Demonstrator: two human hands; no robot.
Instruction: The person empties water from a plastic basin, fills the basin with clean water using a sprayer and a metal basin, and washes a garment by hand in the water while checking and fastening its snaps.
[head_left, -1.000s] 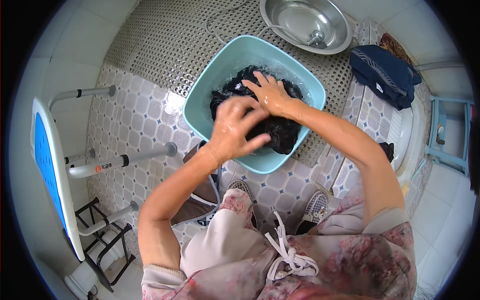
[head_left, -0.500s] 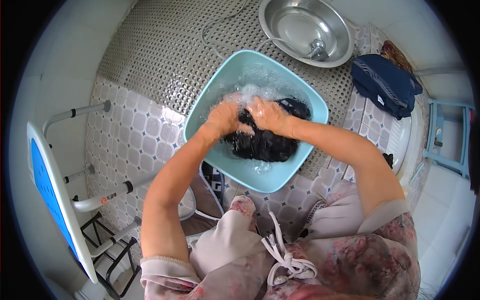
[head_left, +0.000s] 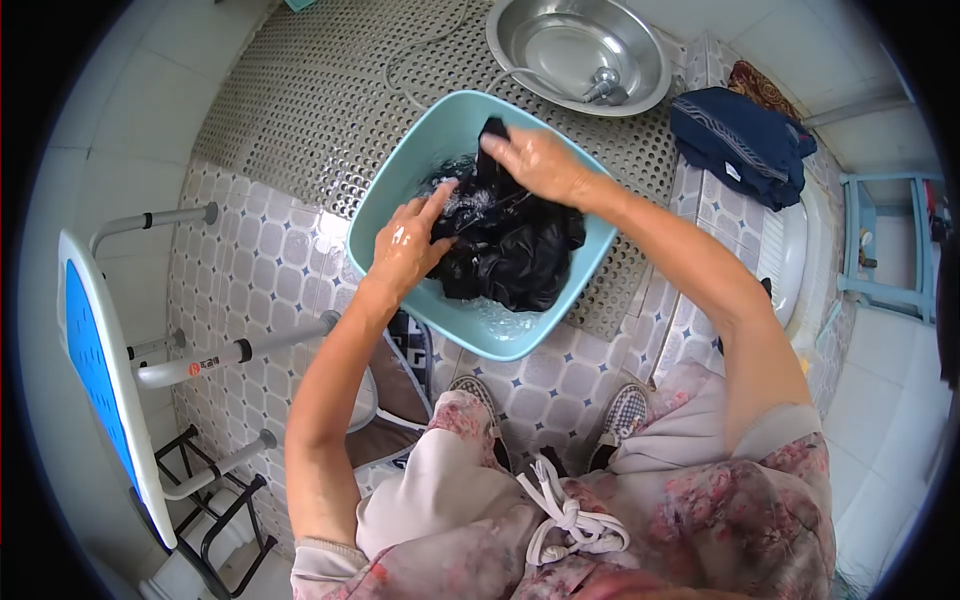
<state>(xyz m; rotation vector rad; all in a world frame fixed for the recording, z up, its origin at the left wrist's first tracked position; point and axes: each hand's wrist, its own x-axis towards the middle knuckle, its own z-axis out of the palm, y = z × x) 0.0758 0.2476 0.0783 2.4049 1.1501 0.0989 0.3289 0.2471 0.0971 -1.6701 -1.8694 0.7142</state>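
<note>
Black wet cloth (head_left: 515, 265) lies bunched in a light-blue plastic basin (head_left: 365, 215) that holds some water. My right hand (head_left: 540, 165) grips a fold of the cloth and lifts it above the water near the basin's far side. My left hand (head_left: 408, 240) is over the basin's left part, wet, with its fingers spread beside the cloth. The cloth's exact kind cannot be made out.
A steel bowl (head_left: 645, 85) with a shower head (head_left: 602, 85) in it stands on a perforated mat (head_left: 300, 110). Dark blue clothing (head_left: 740, 145) lies at right. A blue-and-white shower chair (head_left: 100, 360) stands at left. Patterned tiles (head_left: 270, 250) cover the floor.
My right hand has risen from the water, pulling up a fold of black cloth. My left hand has moved left and opened out. The splashing has calmed.
</note>
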